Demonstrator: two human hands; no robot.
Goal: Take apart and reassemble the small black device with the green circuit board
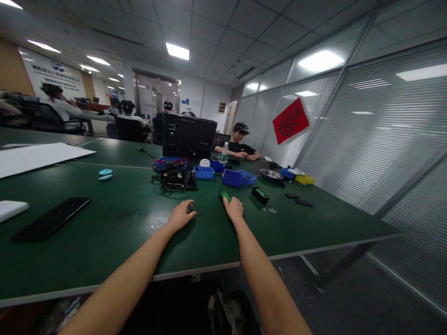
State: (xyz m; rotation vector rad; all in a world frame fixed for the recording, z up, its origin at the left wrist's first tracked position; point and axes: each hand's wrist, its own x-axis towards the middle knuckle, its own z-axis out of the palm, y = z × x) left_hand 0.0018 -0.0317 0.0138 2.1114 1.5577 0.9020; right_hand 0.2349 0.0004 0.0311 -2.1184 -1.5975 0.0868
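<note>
My right hand grips a small black case with a green circuit board in it, on the green table. The fingers cover the case's right side. My left hand rests low over the tabletop, thumb and fingers apart, with nothing in it. To the right of my right hand lies a second black case with a green board. Close to that second case are a small ring and a clear piece that I cannot make out. Two flat black pieces lie farther right.
Blue bins, a black power unit with cables and a monitor stand beyond my hands. A metal bowl sits back right. At left lie a black slab and a cyan item. Another person sits across the table.
</note>
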